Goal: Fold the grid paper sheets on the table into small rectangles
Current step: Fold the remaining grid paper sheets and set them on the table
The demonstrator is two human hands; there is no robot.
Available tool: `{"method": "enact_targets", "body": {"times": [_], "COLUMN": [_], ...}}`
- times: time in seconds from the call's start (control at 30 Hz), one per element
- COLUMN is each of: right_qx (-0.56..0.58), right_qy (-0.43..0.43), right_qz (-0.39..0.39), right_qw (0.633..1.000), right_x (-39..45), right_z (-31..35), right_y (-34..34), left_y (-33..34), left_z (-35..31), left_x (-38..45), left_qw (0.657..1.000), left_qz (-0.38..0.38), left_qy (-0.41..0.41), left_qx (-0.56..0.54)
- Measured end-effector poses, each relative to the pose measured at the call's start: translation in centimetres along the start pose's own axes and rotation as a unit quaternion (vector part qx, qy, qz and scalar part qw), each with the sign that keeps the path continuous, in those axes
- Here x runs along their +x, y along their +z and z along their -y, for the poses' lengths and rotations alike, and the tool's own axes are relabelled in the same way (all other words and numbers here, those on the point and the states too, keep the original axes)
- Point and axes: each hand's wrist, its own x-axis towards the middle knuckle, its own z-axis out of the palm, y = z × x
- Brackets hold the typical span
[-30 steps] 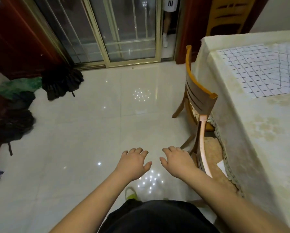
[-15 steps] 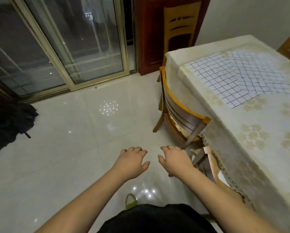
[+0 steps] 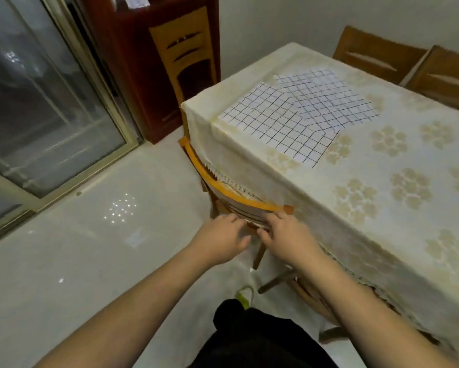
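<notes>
Two white grid paper sheets lie flat and overlapping on the cream flowered tablecloth: a near one and a far one. They sit near the table's left end. My left hand and my right hand are held out side by side, palms down, fingers apart, holding nothing. They hover by the back of an orange wooden chair, well short of the sheets. My right fingertips are close to the chair's top rail; contact cannot be told.
The orange chair is tucked under the table's near-left side. Another chair stands against a dark red cabinet. Two brown chair backs line the table's far side. A glass sliding door is at left; pale tiled floor lies between.
The view has swung right and closer to the table, so the sheets now sit nearer the centre. Both hands have moved forward to the orange chair's back, still empty.
</notes>
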Motion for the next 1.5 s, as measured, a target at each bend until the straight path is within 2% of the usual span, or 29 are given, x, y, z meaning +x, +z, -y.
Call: {"method": "enact_targets", "body": {"times": [0.2,0.37,0.67,0.87,1.0,1.13,1.27,1.5], "right_qx": [0.045,0.054,0.079,0.107,0.178,0.299,0.29,0.212], "right_qy": [0.078,0.101,0.144,0.183,0.232,0.322,0.388,0.468], "right_qz": [-0.017,-0.021,-0.011,-0.018,-0.033,-0.065,-0.077,-0.075], "right_qw": [0.996,0.993,0.986,0.977,0.956,0.896,0.871,0.854], "right_x": [7.0,11.4,17.8,24.3,30.5,36.8,41.2,44.8], "right_z": [-4.2,-7.0,-8.8,-8.2,-7.0,-6.3,-6.5,-6.6], "right_y": [-2.9,-5.4,-5.6,-4.5,-3.7,-2.3,-1.0,1.4], "left_y": [-4.7,-8.3,-9.7,-10.1,-11.2,-12.8,-13.0,-12.9], "left_z": [1.5,2.7,4.8,8.7,11.7,14.8,16.9,18.3], "left_x": [9.0,15.2,24.1,31.0,35.7,40.4,43.6,45.8], "left_qw": [0.998,0.997,0.993,0.992,0.988,0.988,0.984,0.974], "left_qz": [-0.003,0.012,0.077,0.083,0.099,0.082,0.104,0.112], "left_qy": [0.049,0.068,0.087,0.094,0.114,0.127,0.148,0.197], "left_qx": [0.033,0.043,0.036,0.029,0.019,-0.018,-0.005,0.02]}}
